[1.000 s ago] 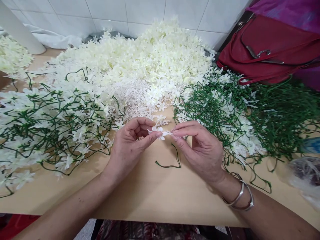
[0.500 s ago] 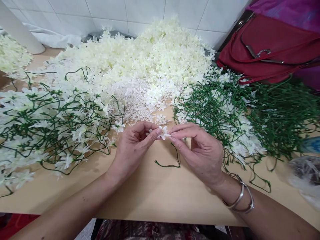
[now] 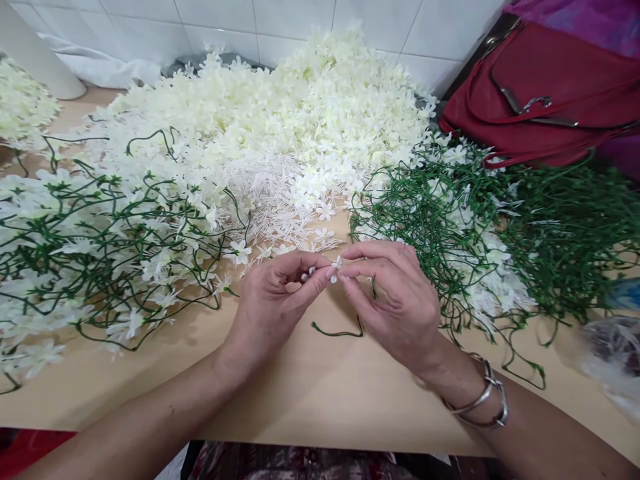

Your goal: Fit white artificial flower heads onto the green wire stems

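A small white artificial flower (image 3: 337, 269) is pinched between the fingertips of both hands, above the middle of the table. My left hand (image 3: 280, 303) is closed, its thumb and forefinger at the flower's left side. More small white pieces (image 3: 309, 273) show behind that thumb. From the right, my right hand (image 3: 395, 300) grips the same flower with thumb and fingers; its wrist wears metal bangles (image 3: 493, 400). Below the hands a bent green stem (image 3: 337, 333) lies on the table (image 3: 305, 393), its upper part partly hidden by my right hand.
A big heap of white flowers (image 3: 320, 100) lies against the tiled wall. On the left are flowers on green stems (image 3: 115, 240); on the right, loose green stems (image 3: 565, 227) mixed with white flowers. A red handbag (image 3: 540, 100) stands back right, near a plastic bag (image 3: 613, 353).
The flower has turned from facing me to edge-on and moved slightly right. My right fingers have closed in on it, now touching close to my left fingertips.
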A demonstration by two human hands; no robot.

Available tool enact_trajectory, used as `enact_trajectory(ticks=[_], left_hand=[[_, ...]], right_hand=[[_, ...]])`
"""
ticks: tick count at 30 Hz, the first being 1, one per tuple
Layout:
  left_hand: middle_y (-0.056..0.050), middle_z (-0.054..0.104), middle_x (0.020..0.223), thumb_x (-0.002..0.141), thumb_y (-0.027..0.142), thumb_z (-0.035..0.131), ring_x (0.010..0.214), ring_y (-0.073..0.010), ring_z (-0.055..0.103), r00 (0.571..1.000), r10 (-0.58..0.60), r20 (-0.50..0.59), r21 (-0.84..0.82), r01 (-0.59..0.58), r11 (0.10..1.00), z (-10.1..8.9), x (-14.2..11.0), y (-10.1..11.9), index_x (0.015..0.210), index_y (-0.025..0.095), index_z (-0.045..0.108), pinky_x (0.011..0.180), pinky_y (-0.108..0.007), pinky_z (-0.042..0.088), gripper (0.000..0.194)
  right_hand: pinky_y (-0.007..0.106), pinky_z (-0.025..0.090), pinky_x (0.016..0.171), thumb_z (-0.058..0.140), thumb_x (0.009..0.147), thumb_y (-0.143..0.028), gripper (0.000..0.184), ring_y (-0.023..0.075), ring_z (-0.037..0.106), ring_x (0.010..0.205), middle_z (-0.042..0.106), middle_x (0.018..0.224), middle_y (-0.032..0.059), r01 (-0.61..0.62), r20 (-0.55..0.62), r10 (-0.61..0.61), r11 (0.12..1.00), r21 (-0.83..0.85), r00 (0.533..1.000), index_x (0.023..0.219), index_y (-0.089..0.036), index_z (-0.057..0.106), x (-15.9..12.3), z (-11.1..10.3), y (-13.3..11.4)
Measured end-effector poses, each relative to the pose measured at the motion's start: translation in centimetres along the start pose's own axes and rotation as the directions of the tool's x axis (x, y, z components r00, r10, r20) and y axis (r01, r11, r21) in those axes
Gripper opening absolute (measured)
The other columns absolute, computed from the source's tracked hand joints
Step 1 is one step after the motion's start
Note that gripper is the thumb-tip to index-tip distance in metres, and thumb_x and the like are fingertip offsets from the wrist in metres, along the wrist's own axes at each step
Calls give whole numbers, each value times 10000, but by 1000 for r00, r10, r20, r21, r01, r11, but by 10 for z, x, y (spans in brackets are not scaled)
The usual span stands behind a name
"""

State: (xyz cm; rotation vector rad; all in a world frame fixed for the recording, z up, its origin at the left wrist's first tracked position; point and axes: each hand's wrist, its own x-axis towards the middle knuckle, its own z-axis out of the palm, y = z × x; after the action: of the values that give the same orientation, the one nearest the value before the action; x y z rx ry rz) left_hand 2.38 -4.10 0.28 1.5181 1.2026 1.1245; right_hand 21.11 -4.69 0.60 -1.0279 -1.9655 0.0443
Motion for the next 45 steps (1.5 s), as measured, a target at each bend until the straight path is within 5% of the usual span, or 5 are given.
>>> enact_trajectory(ticks=[5,10,19,33,45], left_hand=[[-16,788,840,898,294,751,727,-145,654,1000,10,0,-89,-10,996,1,2,5,864,211,784,691,-252,511,95],[-18,780,838,894,300,758,747,-150,665,1000,-7,6,-174,8,985,2,3,5,873,210,777,688,-249,528,94],[-49,746,1135,916,288,760,1088,-182,678,993,113,-33,-46,-115,992,-1,0,2,1062,230,747,977,-305,514,158],[-8,777,785,781,288,883,711,-105,667,987,-161,27,-367,160,916,4,4,8,802,174,774,679,-195,540,160],[1,789,864,858,202,797,804,-107,698,1000,-8,-11,-219,5,976,1,4,6,850,187,786,791,-197,551,20]], right_hand=[[450,572,944,657,950,-108,151,243,744,1084,774,1143,72,-96,29,93,988,120,995,973,-257,665,-1,2,-5],[384,603,892,670,950,-118,132,199,746,954,773,1000,41,-218,12,223,938,268,975,937,-248,689,-1,4,-5],[373,594,843,723,907,-93,150,192,730,901,779,953,34,-207,-56,231,938,278,971,905,-243,714,1,-1,-1],[423,596,845,709,906,-84,154,220,750,962,768,1026,66,-11,-113,17,999,50,993,939,-232,684,2,0,-3],[386,573,965,720,896,-95,134,194,731,1016,767,1083,59,-235,-4,245,936,260,970,900,-228,702,1,3,-5]])
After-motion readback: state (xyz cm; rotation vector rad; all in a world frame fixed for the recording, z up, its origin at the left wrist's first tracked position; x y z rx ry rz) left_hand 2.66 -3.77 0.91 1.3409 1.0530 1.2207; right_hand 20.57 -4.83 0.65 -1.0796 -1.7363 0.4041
